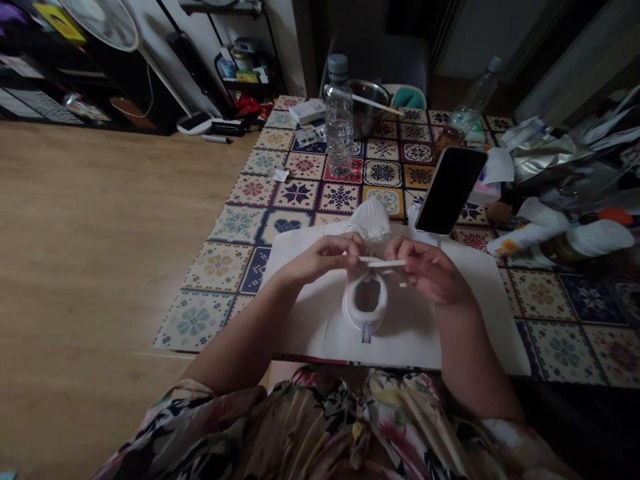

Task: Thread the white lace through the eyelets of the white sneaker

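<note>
A white shoe (349, 307) stands on a white sheet (305, 327) with its dark opening facing up and its heel, which has a purple tab, towards me. Stretched level above the shoe is a white shoelace (383, 263). My left hand (340, 255) pinches the lace's left part between thumb and fingers. At the other side, my right hand (425, 265) grips the lace's right part with bent fingers. Both hands partly cover the shoe's front half. Beyond them a rounded white shape shows; whether it is the toe or something else I cannot tell.
A phone (450, 190) leans upright behind my right hand. Further back stand a water bottle (339, 120), a metal pot (367, 100) and another bottle (470, 100). Spray cans (585, 240) and plastic packages crowd the right. The patterned tabletop (215, 267) ends at the left above wooden floor.
</note>
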Demonstrator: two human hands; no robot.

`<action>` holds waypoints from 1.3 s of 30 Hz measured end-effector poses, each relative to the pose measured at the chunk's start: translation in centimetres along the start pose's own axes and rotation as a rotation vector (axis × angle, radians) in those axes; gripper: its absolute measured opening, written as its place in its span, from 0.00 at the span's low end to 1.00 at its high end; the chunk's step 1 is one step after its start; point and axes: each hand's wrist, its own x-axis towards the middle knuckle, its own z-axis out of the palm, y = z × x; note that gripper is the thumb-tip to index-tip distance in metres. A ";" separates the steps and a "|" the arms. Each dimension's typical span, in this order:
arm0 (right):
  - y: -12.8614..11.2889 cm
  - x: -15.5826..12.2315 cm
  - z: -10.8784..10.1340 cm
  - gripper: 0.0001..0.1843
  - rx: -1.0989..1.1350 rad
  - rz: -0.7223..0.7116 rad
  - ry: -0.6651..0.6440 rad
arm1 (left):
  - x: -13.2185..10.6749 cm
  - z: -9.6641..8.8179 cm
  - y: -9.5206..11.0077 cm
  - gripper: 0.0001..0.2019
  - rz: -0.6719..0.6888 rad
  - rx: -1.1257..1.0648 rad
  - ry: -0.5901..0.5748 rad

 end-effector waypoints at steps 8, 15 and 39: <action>-1.4 0.2 -1.1 0.19 0.453 -0.220 0.501 | 0.1 -1.0 1.3 0.22 0.268 -0.477 0.436; -1.1 0.2 -0.7 0.15 0.212 -0.386 0.775 | -0.5 -1.7 2.2 0.15 0.412 -0.542 0.611; 2.1 -0.4 3.0 0.07 -0.342 -0.170 0.567 | -0.4 3.3 0.2 0.17 0.037 0.002 0.268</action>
